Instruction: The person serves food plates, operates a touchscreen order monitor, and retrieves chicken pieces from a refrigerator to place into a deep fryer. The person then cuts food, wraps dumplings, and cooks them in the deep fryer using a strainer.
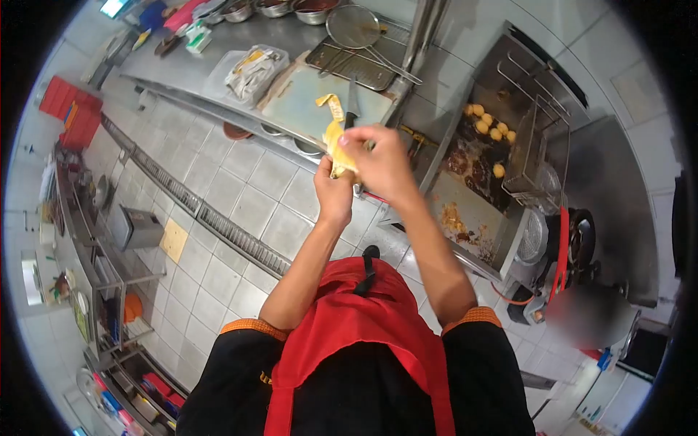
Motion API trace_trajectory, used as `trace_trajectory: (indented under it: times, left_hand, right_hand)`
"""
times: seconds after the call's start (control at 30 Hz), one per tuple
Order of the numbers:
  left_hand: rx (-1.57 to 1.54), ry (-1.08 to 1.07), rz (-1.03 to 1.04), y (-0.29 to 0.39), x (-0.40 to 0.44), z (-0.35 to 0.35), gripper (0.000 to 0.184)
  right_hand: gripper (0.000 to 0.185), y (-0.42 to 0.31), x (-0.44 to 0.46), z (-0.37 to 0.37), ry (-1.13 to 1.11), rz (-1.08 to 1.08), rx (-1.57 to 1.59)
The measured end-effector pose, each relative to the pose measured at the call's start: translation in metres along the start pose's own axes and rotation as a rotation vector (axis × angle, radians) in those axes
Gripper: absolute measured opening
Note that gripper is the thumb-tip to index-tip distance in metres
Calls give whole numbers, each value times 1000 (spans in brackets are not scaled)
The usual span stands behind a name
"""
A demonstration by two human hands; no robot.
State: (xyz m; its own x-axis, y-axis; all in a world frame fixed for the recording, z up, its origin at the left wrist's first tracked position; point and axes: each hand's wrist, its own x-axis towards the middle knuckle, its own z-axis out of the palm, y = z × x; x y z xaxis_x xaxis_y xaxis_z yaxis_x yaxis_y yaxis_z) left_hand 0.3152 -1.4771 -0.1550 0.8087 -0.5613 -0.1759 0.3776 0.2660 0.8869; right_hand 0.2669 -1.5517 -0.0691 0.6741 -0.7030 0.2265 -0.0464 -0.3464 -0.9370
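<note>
Both my hands are together in front of the work table, closed on a soft yellow wrapper-like thing (336, 142) with pale patches. Whether it is a packet or a peel I cannot make out. My left hand (334, 192) grips its lower end from below. Slightly blurred, my right hand (382, 160) pinches it from the right side. Just beyond, a similar yellow strip (331, 106) lies on the pale cutting board (294, 109). A knife (353, 94) also rests on the board, its dark handle partly behind my right hand.
On the table are a plastic tub (251, 76) with a cloth-like bundle, a strainer (352, 27) on a metal tray (385, 62), and several bowls. At right, a fryer (476, 236) holds dark oil with round yellow balls (483, 126). A wire basket (534, 160) stands at its edge.
</note>
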Motion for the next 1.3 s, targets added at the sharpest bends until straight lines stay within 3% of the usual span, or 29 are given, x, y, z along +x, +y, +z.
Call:
trace_trajectory:
  times: [0.07,0.17,0.3,0.5,0.57,0.73,0.8,0.83,0.87,0.93,0.97,1.1,1.23,1.27,1.3]
  left_hand:
    - [-79,15,107,2,-1,-2,12]
    - [-163,33,91,5,-5,-5,20]
    - [-252,-64,25,9,-11,-15,29]
    - [-498,-149,-107,27,-16,-23,30]
    - [-772,-187,-343,32,-8,-32,31]
    - [-580,-59,-303,24,9,-63,31]
    - [-559,-22,-257,40,8,-70,30]
    - [-537,-21,-234,48,8,-72,28]
    - [-515,-20,-208,55,8,-75,27]
    - [-520,-26,-187,60,12,-85,26]
    - [-522,-42,-175,65,13,-91,26]
    - [-419,-62,-251,98,8,-122,24]
    - [-285,-66,-154,103,16,-161,28]
    - [-334,-34,-125,99,21,-170,21]
    - [-152,-68,-130,100,22,-185,14]
  right_hand:
    - [13,4,-16,12,27,-104,-323]
    - [12,-10,-24,17,76,17,-447]
    - [14,-13,-25,21,94,-57,-551]
    - [30,-13,-24,30,35,-172,-593]
    - [34,-3,-22,35,12,-244,-601]
    - [48,-1,-19,45,29,-401,-448]
    - [60,-3,-29,50,-21,6,-267]
    - [48,4,-31,56,64,-21,-331]
    - [48,5,-30,61,51,-27,-329]
    - [28,5,-26,70,-128,310,-36]
    - [18,-1,-25,79,-72,231,-44]
    - [18,-17,-9,104,-176,177,-155]
    - [21,-16,5,135,-367,9,-186]
    - [22,-22,8,140,-464,80,-207]
    - [19,-24,11,149,-523,-25,-299]
